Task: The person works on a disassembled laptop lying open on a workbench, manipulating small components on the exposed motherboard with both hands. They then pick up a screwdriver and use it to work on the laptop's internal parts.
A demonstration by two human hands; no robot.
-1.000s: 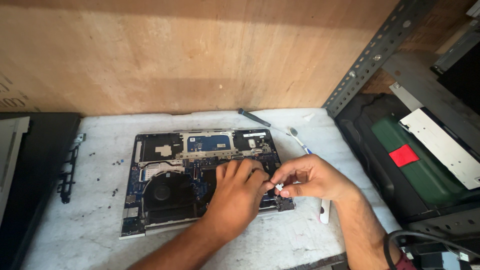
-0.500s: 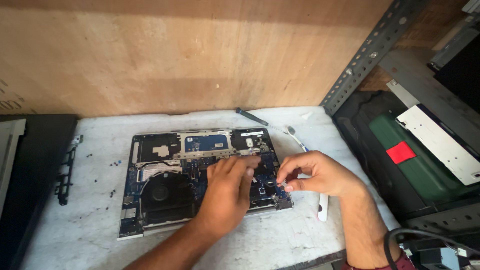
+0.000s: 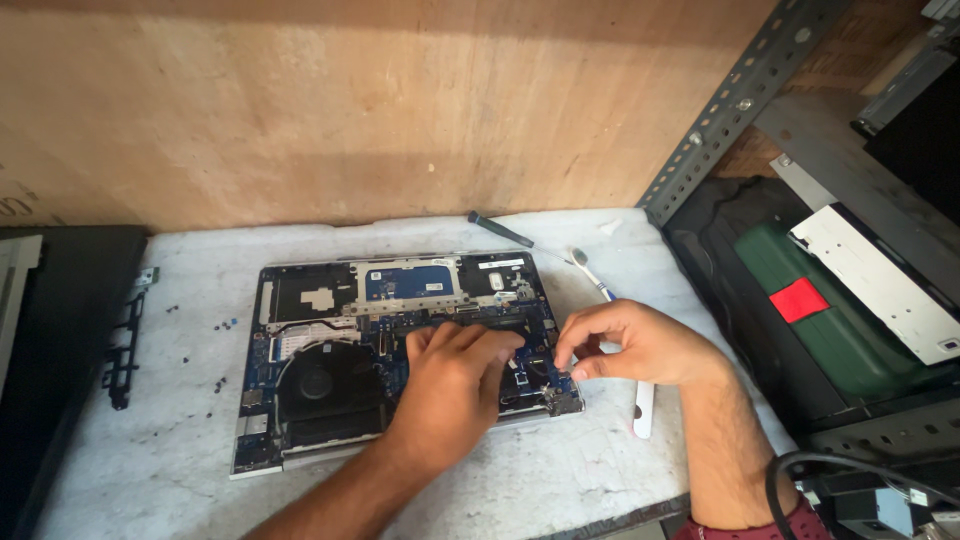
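**Hands working inside an opened laptop**

The left hand [image 3: 455,375] lies palm-down on the motherboard of the opened laptop [image 3: 400,350], fingers stretched flat and holding nothing, their tips pressing just past the cooling fan [image 3: 320,385]. The right hand [image 3: 640,345] pinches thumb and forefinger together close to the left fingertips, over the board's right edge; whether something small sits in that pinch, I cannot tell. A toothbrush [image 3: 610,300] lies just beyond the right knuckles, a screwdriver [image 3: 500,230] farther off. Loose screws [image 3: 225,325] are scattered well left of both hands. Steady downward pressure and a light, straight pull suit fine connectors here.
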